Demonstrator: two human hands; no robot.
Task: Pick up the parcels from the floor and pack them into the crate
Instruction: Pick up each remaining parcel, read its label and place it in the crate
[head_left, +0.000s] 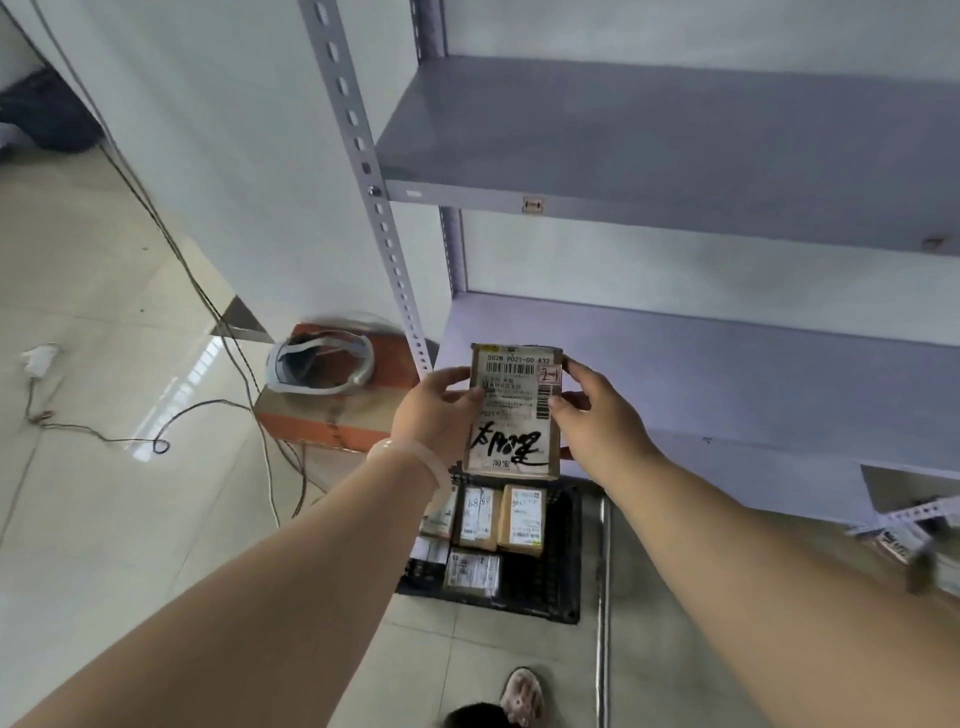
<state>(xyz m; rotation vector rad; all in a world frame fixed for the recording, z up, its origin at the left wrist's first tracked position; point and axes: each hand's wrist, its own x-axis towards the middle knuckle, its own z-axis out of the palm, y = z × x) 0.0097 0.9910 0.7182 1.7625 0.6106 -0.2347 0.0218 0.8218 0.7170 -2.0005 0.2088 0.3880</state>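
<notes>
Parcel (514, 410), labelled, mid-frame: you held it upright, your left hand (434, 410) and right hand (597, 415) gripping its sides, above the black crate (563, 551) where four parcels (498, 530) lay, lower centre.

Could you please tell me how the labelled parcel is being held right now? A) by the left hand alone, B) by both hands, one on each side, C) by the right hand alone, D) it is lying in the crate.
B: the left hand grips the parcel's left edge and the right hand its right edge, above the crate.
</notes>
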